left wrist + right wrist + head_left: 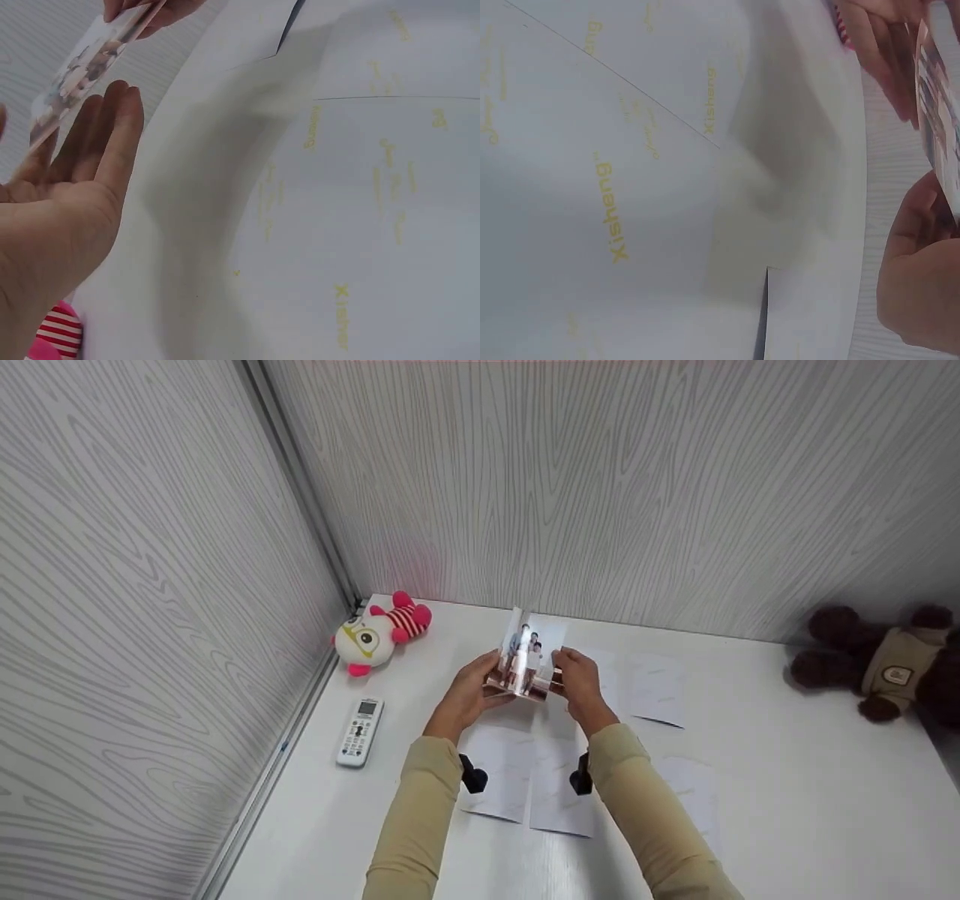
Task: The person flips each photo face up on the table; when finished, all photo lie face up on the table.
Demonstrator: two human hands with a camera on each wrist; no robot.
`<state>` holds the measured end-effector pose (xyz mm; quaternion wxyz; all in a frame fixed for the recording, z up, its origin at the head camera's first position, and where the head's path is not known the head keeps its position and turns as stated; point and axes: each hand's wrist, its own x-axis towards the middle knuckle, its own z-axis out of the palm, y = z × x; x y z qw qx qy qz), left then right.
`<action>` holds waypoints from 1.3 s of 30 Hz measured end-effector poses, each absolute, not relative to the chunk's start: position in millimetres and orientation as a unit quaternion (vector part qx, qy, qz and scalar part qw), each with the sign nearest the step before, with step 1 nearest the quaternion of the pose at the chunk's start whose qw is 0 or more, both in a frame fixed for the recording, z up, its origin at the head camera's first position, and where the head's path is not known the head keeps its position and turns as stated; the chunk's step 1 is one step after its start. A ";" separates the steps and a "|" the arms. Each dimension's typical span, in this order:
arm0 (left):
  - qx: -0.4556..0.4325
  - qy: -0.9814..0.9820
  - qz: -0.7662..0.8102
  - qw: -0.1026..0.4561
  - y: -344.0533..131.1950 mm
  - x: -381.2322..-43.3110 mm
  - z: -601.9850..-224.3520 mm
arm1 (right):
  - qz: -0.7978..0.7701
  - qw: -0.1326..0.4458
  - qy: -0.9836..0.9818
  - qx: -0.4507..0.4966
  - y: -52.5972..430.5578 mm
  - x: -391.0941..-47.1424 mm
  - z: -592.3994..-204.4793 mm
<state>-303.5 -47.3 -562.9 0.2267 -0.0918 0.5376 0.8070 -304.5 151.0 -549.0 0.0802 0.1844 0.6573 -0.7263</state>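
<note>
A glossy photo of several people [529, 660] is held up above the white table, tilted and catching the light. My left hand [472, 688] holds its left side, the fingers reaching beneath it in the left wrist view. On the other side, my right hand [581, 679] grips the right edge with the thumb on top. A pale upright strip [516, 622] shows along the photo's left side; whether it is a second print I cannot tell. Below the hands lie white photo sheets [495, 772], their backs marked with yellow "Xisheng" print [607, 210].
More white sheets lie to the right, one at the back [656, 690] and one nearer [691, 791]. A white remote control [360, 733] and a pink-and-white plush toy [367, 641] are on the left. At far right lies a brown teddy bear [896, 660]. Wood-grain panels [525, 495] border the table.
</note>
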 end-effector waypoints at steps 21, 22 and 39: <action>-0.214 0.631 0.733 0.137 -57.6 -301.2 -584.0 | -0.733 0.184 0.628 0.186 141.0 -287.5 -582.0; -0.218 0.636 0.728 0.134 -58.3 -300.2 -585.8 | -0.734 0.188 0.626 0.185 139.6 -287.2 -582.8; -0.235 0.680 0.682 0.135 -62.0 -300.7 -582.7 | -0.743 0.200 0.619 0.159 130.3 -288.4 -586.0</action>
